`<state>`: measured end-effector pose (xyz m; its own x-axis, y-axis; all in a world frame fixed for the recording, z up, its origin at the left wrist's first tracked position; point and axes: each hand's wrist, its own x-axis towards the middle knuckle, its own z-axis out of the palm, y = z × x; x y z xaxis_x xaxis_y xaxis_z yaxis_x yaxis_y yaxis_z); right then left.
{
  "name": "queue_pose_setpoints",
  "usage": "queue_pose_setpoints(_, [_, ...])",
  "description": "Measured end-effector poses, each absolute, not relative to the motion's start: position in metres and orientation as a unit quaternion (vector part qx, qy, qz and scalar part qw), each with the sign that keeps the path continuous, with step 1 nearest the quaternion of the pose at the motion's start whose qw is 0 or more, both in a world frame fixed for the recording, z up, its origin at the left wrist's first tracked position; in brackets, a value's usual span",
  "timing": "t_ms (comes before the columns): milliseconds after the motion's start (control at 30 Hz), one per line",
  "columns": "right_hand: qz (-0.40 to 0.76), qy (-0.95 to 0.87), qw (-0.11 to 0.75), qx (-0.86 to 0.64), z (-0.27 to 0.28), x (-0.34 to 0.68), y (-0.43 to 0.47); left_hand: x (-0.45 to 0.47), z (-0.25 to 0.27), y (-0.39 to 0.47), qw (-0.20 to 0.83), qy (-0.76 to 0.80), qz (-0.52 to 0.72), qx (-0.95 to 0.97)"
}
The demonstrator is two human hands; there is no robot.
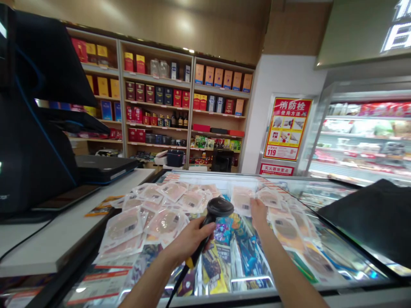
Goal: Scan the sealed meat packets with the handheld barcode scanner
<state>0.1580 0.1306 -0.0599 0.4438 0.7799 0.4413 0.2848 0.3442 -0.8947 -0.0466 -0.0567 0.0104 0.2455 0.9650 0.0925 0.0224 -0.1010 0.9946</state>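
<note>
A black handheld barcode scanner (220, 207) with a yellow trigger part is gripped by my left hand (194, 239), its head pointing away from me and its cable hanging down. My right hand (258, 212) pinches the edge of a clear flat packet (241, 198) holding a pale round item. That packet is just beyond the scanner head, above the glass. To the left lies a heap of similar packets (167, 222), some with barcode labels. More such packets (285, 228) are spread at the right. Colourful wrapped goods (247, 252) show through the glass between my arms.
The glass-topped case (231, 288) spans the front. A white counter (48, 252) with a black terminal (35, 107) and a black box (102, 167) stands left. At right is a dark sloping object (372, 218). Stocked shelves (157, 102) and a lit display fridge (366, 137) are behind.
</note>
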Motion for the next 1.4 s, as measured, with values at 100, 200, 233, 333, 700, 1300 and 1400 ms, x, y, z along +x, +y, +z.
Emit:
queue_pose_setpoints(100, [0.133,-0.490,0.635,-0.583,-0.057,0.184,0.123,-0.037,0.004,-0.050,0.508,0.418,0.465,0.592])
queue_pose_setpoints(200, [0.071,-0.484,0.602,-0.630,-0.055,0.211,0.111,-0.026,0.000,-0.046,0.506,0.417,0.472,0.590])
queue_pose_setpoints(233, [0.051,-0.482,0.588,-0.648,-0.054,0.220,0.107,-0.022,0.000,-0.045,0.509,0.418,0.471,0.587])
queue_pose_setpoints(333, [0.005,-0.465,0.543,-0.699,-0.052,0.243,0.097,-0.011,0.003,-0.047,0.519,0.428,0.456,0.583])
queue_pose_setpoints(700, [-0.085,-0.385,0.479,-0.784,-0.049,0.258,0.081,0.008,0.002,-0.047,0.533,0.433,0.436,0.582])
queue_pose_setpoints(1300, [0.129,-0.712,0.312,-0.616,-0.041,0.000,0.091,-0.119,0.003,-0.072,0.434,0.546,0.541,0.470])
queue_pose_setpoints(1400, [0.096,-0.692,0.279,-0.659,-0.039,-0.021,0.091,-0.127,0.003,-0.080,0.417,0.571,0.550,0.445])
